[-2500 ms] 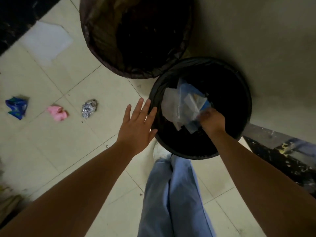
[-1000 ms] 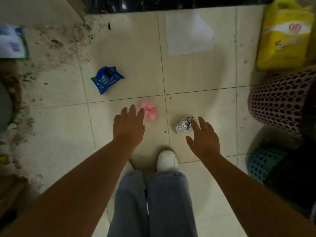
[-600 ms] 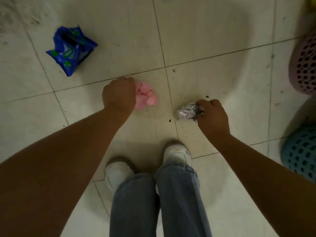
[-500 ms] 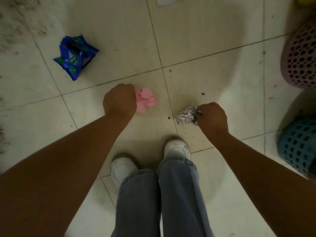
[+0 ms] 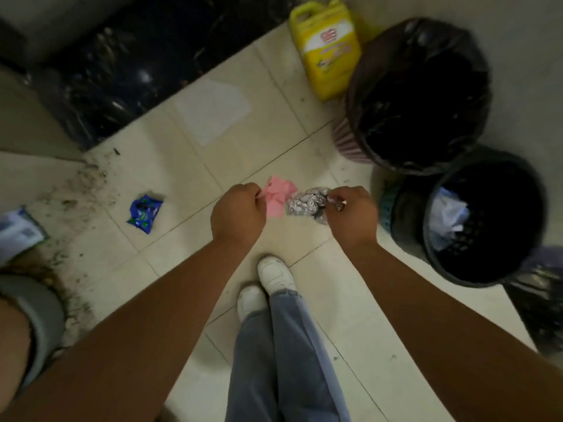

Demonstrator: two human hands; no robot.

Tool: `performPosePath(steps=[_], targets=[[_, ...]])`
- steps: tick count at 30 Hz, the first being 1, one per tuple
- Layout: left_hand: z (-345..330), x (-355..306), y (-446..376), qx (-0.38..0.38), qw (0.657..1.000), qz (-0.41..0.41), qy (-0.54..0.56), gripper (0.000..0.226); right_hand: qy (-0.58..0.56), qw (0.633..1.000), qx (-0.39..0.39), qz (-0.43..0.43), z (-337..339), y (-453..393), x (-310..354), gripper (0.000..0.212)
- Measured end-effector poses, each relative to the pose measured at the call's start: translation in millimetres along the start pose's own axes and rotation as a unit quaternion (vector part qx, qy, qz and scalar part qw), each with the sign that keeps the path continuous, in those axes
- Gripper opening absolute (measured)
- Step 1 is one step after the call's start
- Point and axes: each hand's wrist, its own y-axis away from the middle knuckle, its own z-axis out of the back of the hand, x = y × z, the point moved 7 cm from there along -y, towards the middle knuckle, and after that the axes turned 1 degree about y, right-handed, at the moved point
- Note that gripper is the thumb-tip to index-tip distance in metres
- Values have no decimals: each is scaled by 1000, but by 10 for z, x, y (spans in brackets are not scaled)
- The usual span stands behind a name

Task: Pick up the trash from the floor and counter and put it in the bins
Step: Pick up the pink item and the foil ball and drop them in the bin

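Note:
My left hand (image 5: 239, 214) is closed on a crumpled pink paper (image 5: 279, 194), held up above the floor tiles. Beside it my right hand (image 5: 353, 217) grips a crumpled ball of silver foil (image 5: 306, 204); the two pieces touch in the middle. A blue snack wrapper (image 5: 144, 213) lies on the floor to the left. Two bins lined with black bags stand at the right: a pink one (image 5: 350, 138) farther away and a blue-green one (image 5: 388, 208) nearer, with white and blue plastic trash (image 5: 447, 216) inside it.
A yellow jug (image 5: 327, 47) stands behind the pink bin. A white sheet (image 5: 213, 112) lies flat on the floor near a black marble plinth (image 5: 128, 71). Dirt is scattered at the left by a printed package (image 5: 18, 234). My shoes (image 5: 265, 287) are below my hands.
Both hands have lifted off the floor with the pink paper and the foil ball. My view has pulled back and turned right, and the bins show again.

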Motion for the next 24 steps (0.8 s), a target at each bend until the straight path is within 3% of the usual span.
performPosePath(steps=[7, 13, 19, 24], targets=[[-225, -1893, 432, 65, 990, -122, 31, 21, -48, 982, -134, -122, 1799, 295, -1017, 25], [-1195, -3047, 577, 146, 984, -96, 17, 29, -37, 964, -132, -230, 2498, 382, -2445, 23], [-1876, -3100, 563, 184, 982, -15, -32, 43, -55, 959, -105, -257, 2501, 100, -3224, 26], [-1533, -2687, 575, 139, 960, -55, -237, 53, -55, 976, 21, -211, 1981, 0, -3027, 43]])
